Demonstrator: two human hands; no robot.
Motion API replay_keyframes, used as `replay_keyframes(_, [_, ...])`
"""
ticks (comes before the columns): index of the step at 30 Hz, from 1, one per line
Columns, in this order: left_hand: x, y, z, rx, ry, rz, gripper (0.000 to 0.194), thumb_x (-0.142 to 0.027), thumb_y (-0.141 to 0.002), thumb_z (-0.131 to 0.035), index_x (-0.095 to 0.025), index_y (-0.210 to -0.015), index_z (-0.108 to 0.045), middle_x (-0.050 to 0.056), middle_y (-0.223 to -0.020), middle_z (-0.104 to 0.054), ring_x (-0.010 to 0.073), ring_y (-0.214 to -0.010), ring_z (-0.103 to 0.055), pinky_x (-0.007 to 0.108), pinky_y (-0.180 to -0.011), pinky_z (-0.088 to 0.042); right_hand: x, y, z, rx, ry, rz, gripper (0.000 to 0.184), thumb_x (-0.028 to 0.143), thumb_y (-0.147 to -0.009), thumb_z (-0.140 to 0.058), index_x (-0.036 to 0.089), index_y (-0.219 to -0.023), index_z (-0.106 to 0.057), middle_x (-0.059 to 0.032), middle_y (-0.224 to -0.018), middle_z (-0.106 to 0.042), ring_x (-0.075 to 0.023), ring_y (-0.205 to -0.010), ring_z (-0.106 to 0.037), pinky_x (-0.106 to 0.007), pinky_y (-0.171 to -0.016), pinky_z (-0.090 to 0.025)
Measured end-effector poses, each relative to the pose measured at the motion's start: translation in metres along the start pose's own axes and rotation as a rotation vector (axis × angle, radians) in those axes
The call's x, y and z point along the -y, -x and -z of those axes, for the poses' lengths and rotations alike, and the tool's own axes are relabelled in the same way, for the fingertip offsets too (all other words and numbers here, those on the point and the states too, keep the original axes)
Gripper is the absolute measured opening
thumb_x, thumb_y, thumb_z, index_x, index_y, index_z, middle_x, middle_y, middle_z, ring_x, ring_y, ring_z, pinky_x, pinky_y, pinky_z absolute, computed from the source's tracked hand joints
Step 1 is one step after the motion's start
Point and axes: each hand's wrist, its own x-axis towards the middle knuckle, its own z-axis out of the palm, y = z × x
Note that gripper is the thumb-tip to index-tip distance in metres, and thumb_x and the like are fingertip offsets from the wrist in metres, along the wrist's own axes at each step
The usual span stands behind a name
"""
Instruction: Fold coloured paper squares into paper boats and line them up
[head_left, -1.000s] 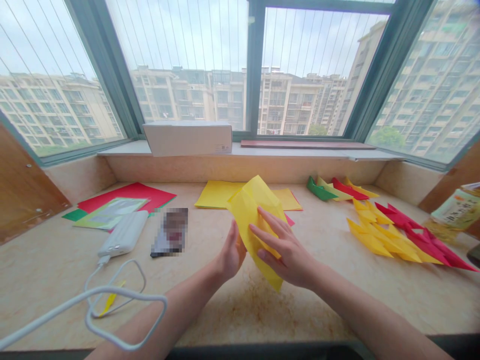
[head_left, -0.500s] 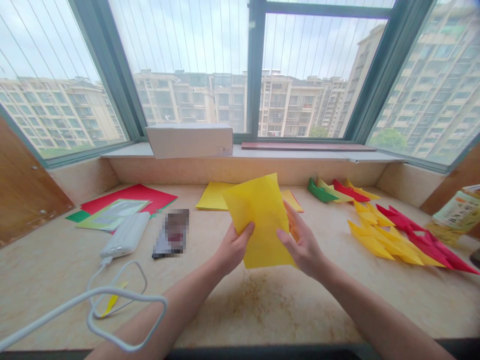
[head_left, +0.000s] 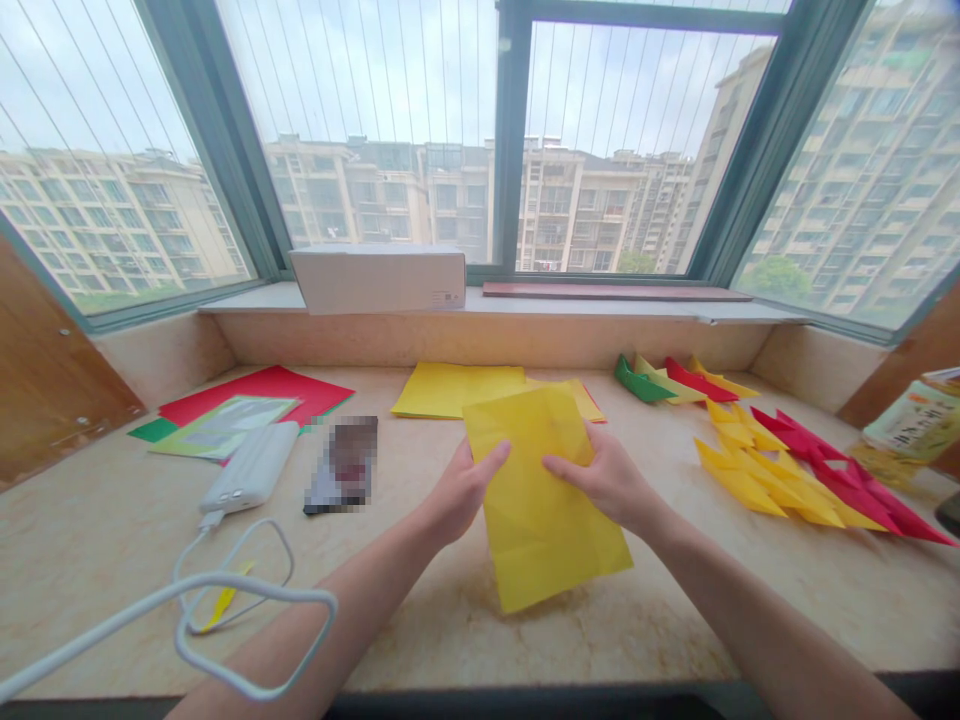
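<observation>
A yellow sheet of paper point(head_left: 551, 520) is held up above the countertop, tilted, with faint crease lines across it. My left hand point(head_left: 466, 487) grips its left edge, thumb on the front face and fingers behind. On the right edge, my right hand point(head_left: 611, 480) pinches the sheet the same way, its fingers hidden behind the paper. Behind the sheet lies a stack of yellow paper point(head_left: 457, 390), partly covered by it.
Folded paper boats point(head_left: 675, 380) and yellow folded pieces point(head_left: 780, 480) lie at the right, near a bottle point(head_left: 919, 420). At the left are red paper point(head_left: 300, 390), a white power bank point(head_left: 255, 465) with a cable point(head_left: 255, 590), and a phone point(head_left: 345, 465). A white box point(head_left: 379, 280) stands on the sill.
Both hands have turned the yellow sheet and brought it lower. Its bottom edge has swung down and right, and more of the yellow stack behind shows.
</observation>
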Motion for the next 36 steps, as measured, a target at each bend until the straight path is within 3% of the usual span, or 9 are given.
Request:
replay_keyframes(8, [0.009,-0.003,-0.003,-0.159,0.053,-0.025,0.060,-0.032,-0.082,-0.073,-0.019,-0.137,-0.053,0.014,-0.119,-0.071,0.0327,-0.111,-0.067,0.047,-0.100,-0.050,-0.011,0.007,-0.010,-0.204,0.695,0.120,0.035,0.034,-0.086,-0.064,0.020,-0.119,-0.062,-0.0115,-0.108,-0.075,-0.0320,-0.093,-0.072,-0.045,-0.078,-0.058])
replay_keyframes(11, [0.008,0.000,-0.007,-0.158,0.136,0.001,0.059,-0.031,-0.083,-0.072,-0.021,-0.138,-0.051,0.012,-0.119,-0.072,0.0313,-0.110,-0.067,0.046,-0.101,-0.050,-0.016,0.010,-0.014,-0.220,0.821,0.227,0.041,0.034,-0.091,-0.058,0.021,-0.130,-0.057,-0.0127,-0.115,-0.072,-0.0323,-0.100,-0.071,-0.046,-0.083,-0.057])
replay_keyframes(15, [0.005,0.005,-0.012,-0.137,0.173,0.027,0.054,-0.032,-0.084,-0.070,-0.019,-0.134,-0.055,0.012,-0.117,-0.073,0.0320,-0.113,-0.066,0.047,-0.103,-0.049,-0.022,0.013,-0.021,-0.213,0.879,0.344,0.058,0.029,-0.095,-0.050,0.021,-0.151,-0.036,-0.0147,-0.128,-0.065,-0.0318,-0.117,-0.063,-0.047,-0.093,-0.055])
replay_keyframes(21, [0.006,0.005,-0.013,-0.120,0.155,-0.042,0.047,-0.036,-0.084,-0.070,-0.015,-0.126,-0.062,0.014,-0.119,-0.072,0.0336,-0.119,-0.062,0.047,-0.106,-0.045,-0.023,0.017,-0.026,-0.093,0.736,0.396,0.080,0.041,-0.095,-0.055,0.023,-0.159,-0.010,-0.0157,-0.155,-0.038,-0.0333,-0.142,-0.039,-0.052,-0.110,-0.042])
replay_keyframes(23, [0.005,0.003,-0.013,-0.150,0.145,-0.070,0.048,-0.037,-0.085,-0.069,-0.016,-0.128,-0.061,0.013,-0.119,-0.072,0.0330,-0.117,-0.063,0.046,-0.106,-0.046,-0.020,0.018,-0.025,-0.006,0.629,0.367,0.071,0.044,-0.097,-0.050,0.026,-0.158,-0.018,-0.0117,-0.158,-0.034,-0.0321,-0.146,-0.031,-0.054,-0.115,-0.035])
replay_keyframes(27, [0.001,0.002,-0.011,-0.168,0.135,-0.059,0.050,-0.039,-0.085,-0.067,-0.019,-0.130,-0.060,0.011,-0.115,-0.074,0.0316,-0.112,-0.067,0.046,-0.102,-0.049,-0.013,0.015,-0.021,0.020,0.460,0.270,0.043,0.044,-0.101,-0.040,0.028,-0.135,-0.061,-0.0087,-0.146,-0.052,-0.0307,-0.146,-0.032,-0.053,-0.115,-0.036])
replay_keyframes(31, [0.003,0.004,-0.009,-0.087,0.092,-0.056,0.049,-0.042,-0.086,-0.067,-0.017,-0.127,-0.062,0.012,-0.114,-0.074,0.0326,-0.112,-0.066,0.045,-0.099,-0.050,-0.016,0.008,-0.017,-0.113,0.337,0.196,0.036,0.044,-0.092,-0.058,0.028,-0.122,-0.069,-0.0089,-0.131,-0.063,-0.0310,-0.120,-0.060,-0.045,-0.091,-0.057])
replay_keyframes(34, [0.005,0.006,-0.009,0.011,0.003,-0.059,0.047,-0.039,-0.085,-0.070,-0.017,-0.125,-0.064,0.013,-0.117,-0.072,0.0334,-0.114,-0.065,0.044,-0.099,-0.050,-0.021,0.004,-0.015,-0.156,0.136,0.106,0.048,0.043,-0.089,-0.062,0.030,-0.135,-0.056,-0.0079,-0.128,-0.065,-0.0228,-0.084,-0.072,-0.036,-0.067,-0.061])
replay_keyframes(36, [0.006,0.006,-0.009,0.040,-0.052,-0.058,0.045,-0.036,-0.083,-0.073,-0.016,-0.123,-0.065,0.013,-0.119,-0.071,0.0336,-0.114,-0.064,0.044,-0.098,-0.050,-0.023,0.004,-0.015,-0.191,0.073,0.099,0.059,0.042,-0.088,-0.064,0.031,-0.143,-0.045,-0.0082,-0.128,-0.064,-0.0189,-0.074,-0.071,-0.034,-0.062,-0.060])
